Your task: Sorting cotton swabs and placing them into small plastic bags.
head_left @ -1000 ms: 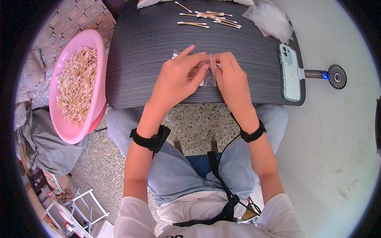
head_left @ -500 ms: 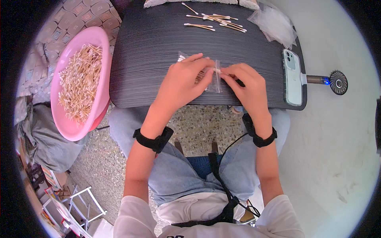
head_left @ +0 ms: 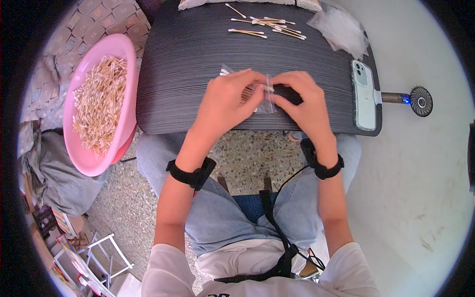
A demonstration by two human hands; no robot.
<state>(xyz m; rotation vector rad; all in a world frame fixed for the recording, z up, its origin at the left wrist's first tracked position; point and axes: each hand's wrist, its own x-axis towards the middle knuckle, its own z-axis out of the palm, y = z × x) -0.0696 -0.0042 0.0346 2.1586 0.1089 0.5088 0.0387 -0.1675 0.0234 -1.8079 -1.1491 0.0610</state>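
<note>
Just above the table's near edge, my left hand [head_left: 228, 98] is closed around a small clear plastic bag [head_left: 267, 106] of cotton swabs. White swab tips stick out past both sides of the hand, some of them near the bag's right end. My right hand [head_left: 303, 101] is at that end, its thumb and forefinger curved apart, with the fingertips at the bag's edge. No separate swab can be made out in it. Further back on the table, several loose cotton swabs [head_left: 269, 21] lie in a scattered group.
A pink basin [head_left: 129, 64] full of cotton swabs stands left of the dark table [head_left: 173, 74]. Clear empty bags [head_left: 341, 32] lie at the far right corner. A phone [head_left: 364, 94] rests on the right edge, beside a small fan [head_left: 421, 101]. Filled packs [head_left: 237, 2] line the far edge.
My right hand has shifted slightly left and up, and its thumb and forefinger have spread from a pinch at the bag's end. The left hand keeps its grip.
</note>
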